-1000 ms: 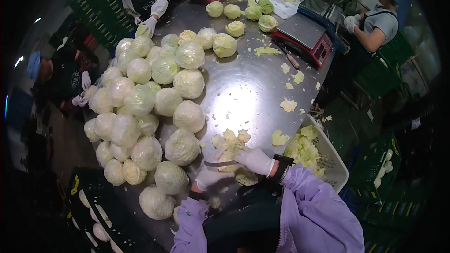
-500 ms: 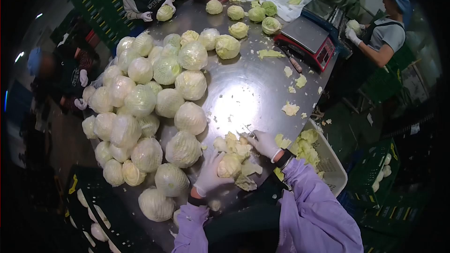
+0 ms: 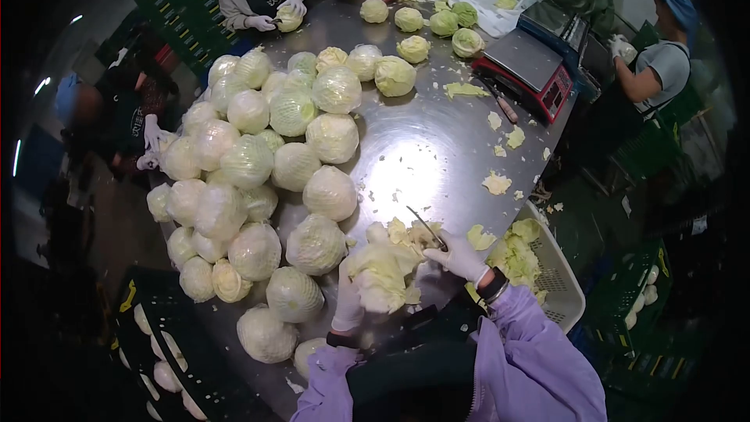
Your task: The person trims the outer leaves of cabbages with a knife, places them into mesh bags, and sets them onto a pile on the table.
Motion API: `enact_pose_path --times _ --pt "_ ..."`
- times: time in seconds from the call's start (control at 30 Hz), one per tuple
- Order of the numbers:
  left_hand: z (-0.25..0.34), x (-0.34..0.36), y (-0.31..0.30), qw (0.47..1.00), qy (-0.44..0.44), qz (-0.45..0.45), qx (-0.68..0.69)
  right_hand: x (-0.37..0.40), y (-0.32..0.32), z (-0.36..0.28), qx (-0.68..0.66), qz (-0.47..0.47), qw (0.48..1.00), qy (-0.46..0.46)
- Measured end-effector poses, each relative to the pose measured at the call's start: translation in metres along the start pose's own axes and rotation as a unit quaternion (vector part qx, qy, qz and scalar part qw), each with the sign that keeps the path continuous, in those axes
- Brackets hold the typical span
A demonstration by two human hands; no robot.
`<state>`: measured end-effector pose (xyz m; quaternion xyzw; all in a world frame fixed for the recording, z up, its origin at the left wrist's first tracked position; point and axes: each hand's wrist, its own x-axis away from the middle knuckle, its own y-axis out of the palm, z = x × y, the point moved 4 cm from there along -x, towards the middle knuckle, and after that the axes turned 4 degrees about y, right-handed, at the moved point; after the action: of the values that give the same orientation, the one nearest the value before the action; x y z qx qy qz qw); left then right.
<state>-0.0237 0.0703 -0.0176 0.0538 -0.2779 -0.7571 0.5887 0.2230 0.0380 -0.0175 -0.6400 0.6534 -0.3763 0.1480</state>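
Note:
In the head view, my left hand (image 3: 348, 301), gloved in white, is wrapped around the left side of a pale cabbage (image 3: 376, 275) near the table's front edge. Its outer leaves hang loose, and some of my fingers are hidden behind it. Just to the right, my right hand (image 3: 461, 258), also gloved, is closed on a knife (image 3: 426, 227) with a thin dark blade pointing up and left. The handle is hidden in my fist. Torn cabbage leaves (image 3: 400, 232) lie beyond the cabbage, between both hands.
Many film-wrapped cabbages (image 3: 316, 244) crowd the left of the metal table (image 3: 426, 121). A white basket (image 3: 564, 285) of leaves stands at right. A red scale (image 3: 531, 70) and another knife (image 3: 506, 109) lie farther back. Co-workers stand around, one holding a cabbage (image 3: 289, 18).
The cabbage in my left hand has turned and its loose leaves now face up. My right hand's knife blade has swung into clearer view. The whole view has shifted slightly.

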Motion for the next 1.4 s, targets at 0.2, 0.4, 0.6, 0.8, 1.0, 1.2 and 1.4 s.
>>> enact_pose_path --times 0.2,0.4,0.6,0.8,1.0,1.2,1.4 --pt "0.038 0.013 0.048 0.84 0.279 0.077 -0.459 0.041 0.002 -0.081 -0.123 -0.013 0.986 -0.109" --pt "0.044 0.005 0.015 0.99 0.097 0.085 -0.065 0.052 -0.029 -0.056 -0.4 -0.095 0.91 0.05" --pt "0.012 0.004 0.011 0.993 -0.02 -0.101 0.054 0.063 -0.058 0.056 -0.057 0.081 0.993 -0.06" --pt "0.003 0.019 0.049 0.917 -0.222 -0.051 0.328 0.076 -0.066 -0.027 -0.311 0.013 0.949 0.054" --pt "-0.003 0.021 0.064 0.925 -0.184 -0.043 0.33 0.044 -0.031 -0.085 -0.182 0.129 0.961 -0.162" --pt "-0.002 0.023 0.05 0.808 -0.197 -0.018 0.556 0.053 -0.066 -0.027 -0.224 0.068 0.972 0.008" --pt "0.012 0.012 0.057 0.973 -0.015 -0.034 0.226 0.057 -0.02 -0.056 -0.446 -0.087 0.888 0.068"
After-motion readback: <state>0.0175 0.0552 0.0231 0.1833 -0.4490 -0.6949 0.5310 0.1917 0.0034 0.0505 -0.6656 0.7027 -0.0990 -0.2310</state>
